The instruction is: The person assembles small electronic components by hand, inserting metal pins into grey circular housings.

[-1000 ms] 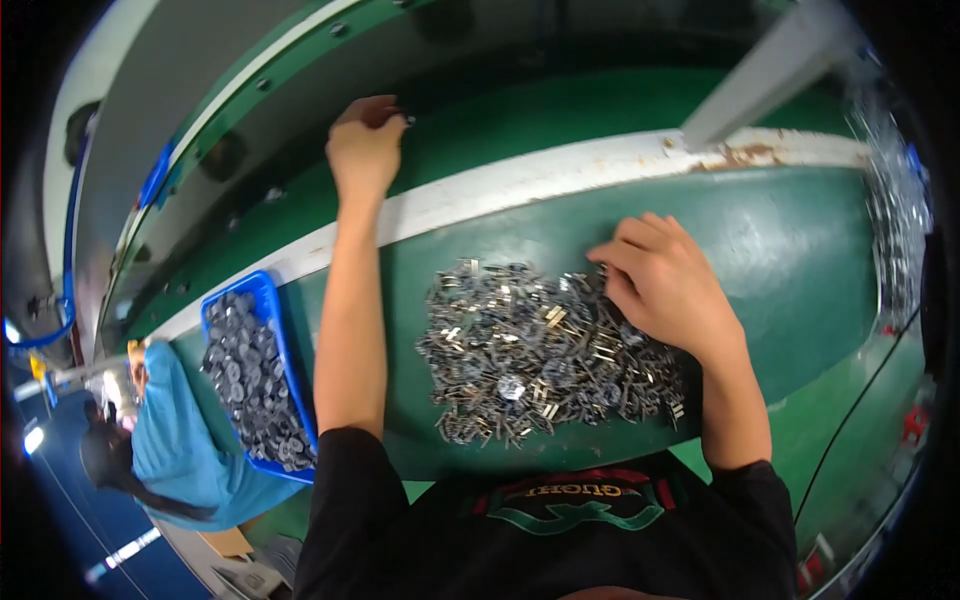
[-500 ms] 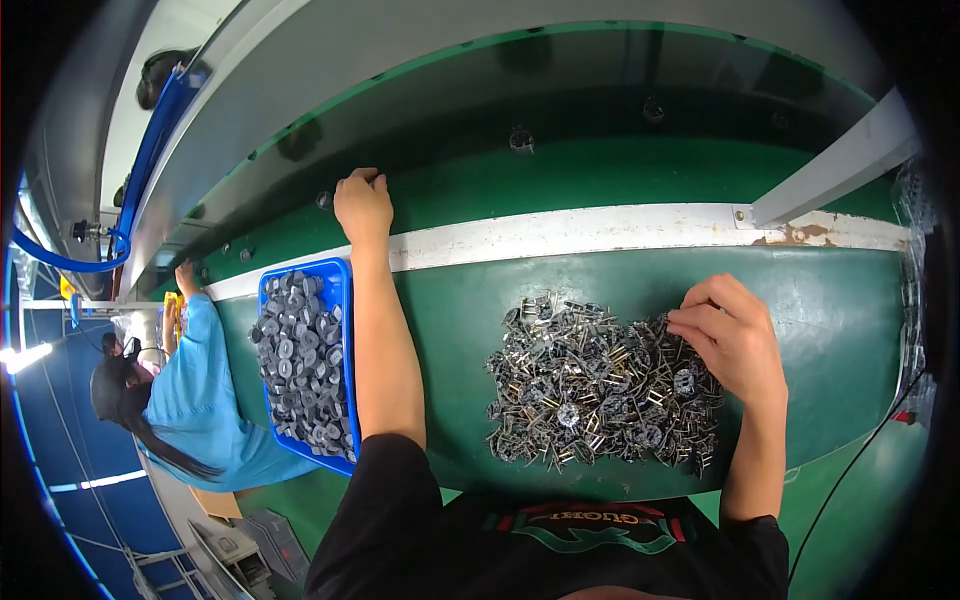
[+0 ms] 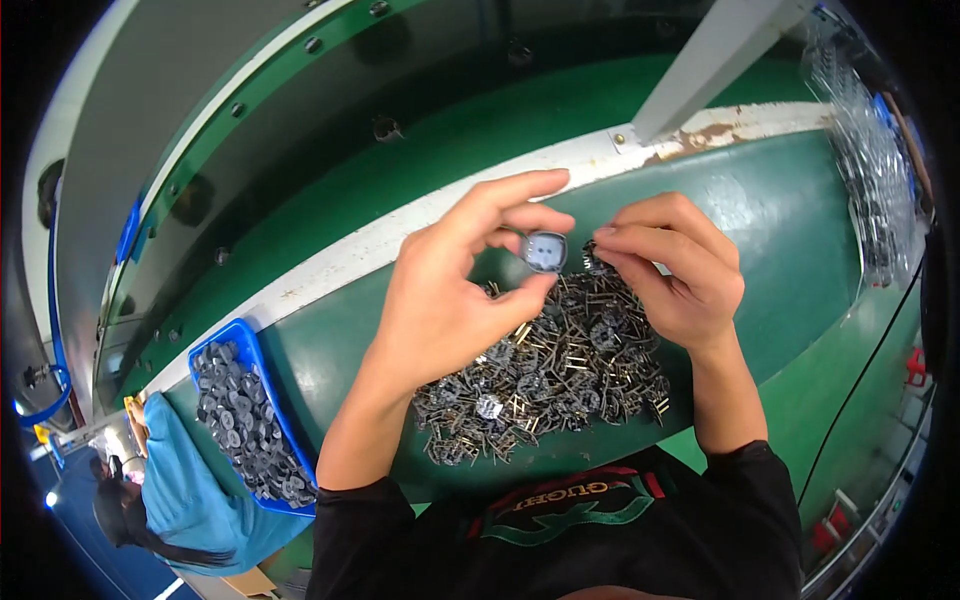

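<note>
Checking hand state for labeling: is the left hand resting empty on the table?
No: the left hand is raised above the pile of pinned parts, pinching a small grey square cap between thumb and fingers.

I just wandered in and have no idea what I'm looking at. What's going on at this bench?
A person at a green workbench holds a small square grey part between the thumb and fingers of the left hand. The right hand pinches a small dark pinned piece right beside it. Below the hands lies a heap of small metal-pinned components. A blue bin of dark grey parts stands at the left.
</note>
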Demonstrator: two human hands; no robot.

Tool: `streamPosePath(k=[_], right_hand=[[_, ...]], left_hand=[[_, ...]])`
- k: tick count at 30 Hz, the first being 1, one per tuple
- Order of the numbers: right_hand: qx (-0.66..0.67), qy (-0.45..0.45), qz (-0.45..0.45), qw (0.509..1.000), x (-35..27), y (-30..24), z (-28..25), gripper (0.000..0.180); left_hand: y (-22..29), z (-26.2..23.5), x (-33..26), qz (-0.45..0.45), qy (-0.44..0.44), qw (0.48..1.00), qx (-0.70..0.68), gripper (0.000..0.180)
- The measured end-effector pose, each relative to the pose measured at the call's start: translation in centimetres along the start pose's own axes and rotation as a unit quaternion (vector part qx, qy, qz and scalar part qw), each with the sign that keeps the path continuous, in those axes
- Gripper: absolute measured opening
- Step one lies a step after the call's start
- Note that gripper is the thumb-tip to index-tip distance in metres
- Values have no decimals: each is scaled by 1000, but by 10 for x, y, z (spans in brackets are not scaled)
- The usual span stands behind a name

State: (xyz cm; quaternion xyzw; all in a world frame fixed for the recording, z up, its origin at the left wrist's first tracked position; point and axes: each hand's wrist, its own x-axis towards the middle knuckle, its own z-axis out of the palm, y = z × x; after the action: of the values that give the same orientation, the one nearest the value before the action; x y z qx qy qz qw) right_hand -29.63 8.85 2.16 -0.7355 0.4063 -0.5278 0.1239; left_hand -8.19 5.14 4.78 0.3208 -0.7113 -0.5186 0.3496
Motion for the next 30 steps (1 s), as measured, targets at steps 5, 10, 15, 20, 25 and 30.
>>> streamPosePath(k=[5, 10, 15, 20, 25, 30], right_hand=[[-6, 4, -80, 997, 1, -2, 4, 31], [-41, 8, -99, 994, -3, -5, 7, 36], [-47, 1, -86, 995, -7, -4, 9, 36], [-48, 0, -35, 998, -9, -4, 11, 32], [11, -53, 18, 998, -8, -2, 14, 28], [-47, -204, 85, 974, -16, 13, 11, 18]], left_hand=[[-6, 18, -1, -20, -37, 998, -41, 69], [-15, 28, -6, -32, -9, 992, -122, 68], [-13, 30, -7, -32, 6, 989, -144, 65], [-8, 23, -1, -56, -8, 987, -149, 60], [-20, 7, 7, -181, 12, 964, -196, 48], [-79, -42, 34, -84, 217, 972, 41, 32]])
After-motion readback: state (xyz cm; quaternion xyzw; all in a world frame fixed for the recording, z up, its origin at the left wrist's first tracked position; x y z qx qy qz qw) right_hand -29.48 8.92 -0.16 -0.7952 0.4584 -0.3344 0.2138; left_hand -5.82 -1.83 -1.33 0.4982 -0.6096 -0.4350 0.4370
